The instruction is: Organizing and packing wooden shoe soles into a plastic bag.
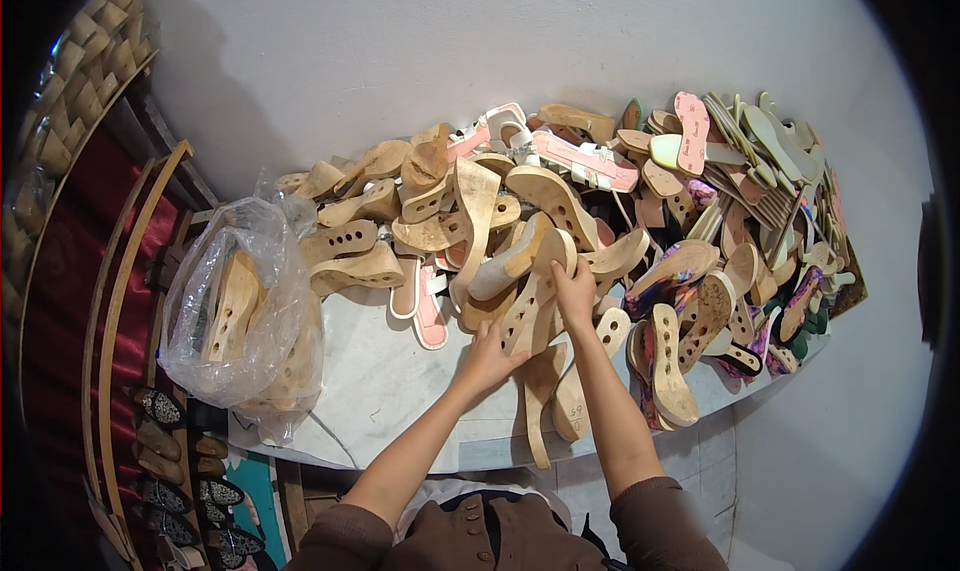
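Seeing left hand point(486, 359) and right hand point(573, 297) both clutching one wooden wedge point(540, 316), mid-frame; others sit in the plastic bag point(188, 321), frame left, but plenty's apparently left loose on the bench point(375, 366).

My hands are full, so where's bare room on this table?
The tabletop is bare between the clear plastic bag and your left hand, on your side of the pink-and-white sandal. Behind, wooden wedge soles crowd it; on the right, insoles and patterned soles do.

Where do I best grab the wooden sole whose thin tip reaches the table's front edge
By the thin toe of the wooden sole, likely from your side: it points toward you, uncovered, while its thick heel sits near your left hand.
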